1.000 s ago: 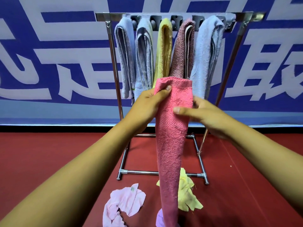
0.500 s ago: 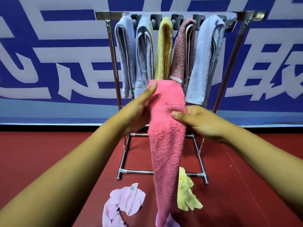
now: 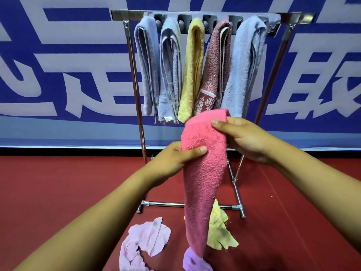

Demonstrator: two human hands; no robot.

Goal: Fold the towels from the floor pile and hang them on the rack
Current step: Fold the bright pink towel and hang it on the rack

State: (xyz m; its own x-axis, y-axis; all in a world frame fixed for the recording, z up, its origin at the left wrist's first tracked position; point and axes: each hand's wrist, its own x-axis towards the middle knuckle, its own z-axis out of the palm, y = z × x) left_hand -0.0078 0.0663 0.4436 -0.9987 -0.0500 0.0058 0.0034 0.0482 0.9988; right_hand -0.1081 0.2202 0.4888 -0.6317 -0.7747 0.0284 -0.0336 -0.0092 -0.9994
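Note:
A pink towel (image 3: 203, 182), folded into a long narrow strip, hangs in front of me. My right hand (image 3: 246, 139) grips its top end, thumb over the front. Lower down, my left hand (image 3: 173, 161) pinches its left edge with the thumb across the cloth. Behind it stands the metal rack (image 3: 134, 79), where several folded towels hang side by side: pale blue ones (image 3: 148, 63), a yellow one (image 3: 192, 69), a reddish one (image 3: 214, 67) and another blue one (image 3: 244, 65). On the floor lie a light pink towel (image 3: 144, 243), a yellow cloth (image 3: 220, 231) and a purple one (image 3: 192, 261).
A blue and white banner (image 3: 58, 65) covers the wall behind the rack. The floor (image 3: 58, 192) is red. The rack's base bar (image 3: 164, 204) runs across just behind the floor pile. At the right end of the rack's top rail (image 3: 273, 18), beside the last blue towel, some hooks carry nothing.
My left hand has slid down the pink towel from its top to its left edge. My right hand has risen to hold the top end. The towel's top sits lower than before.

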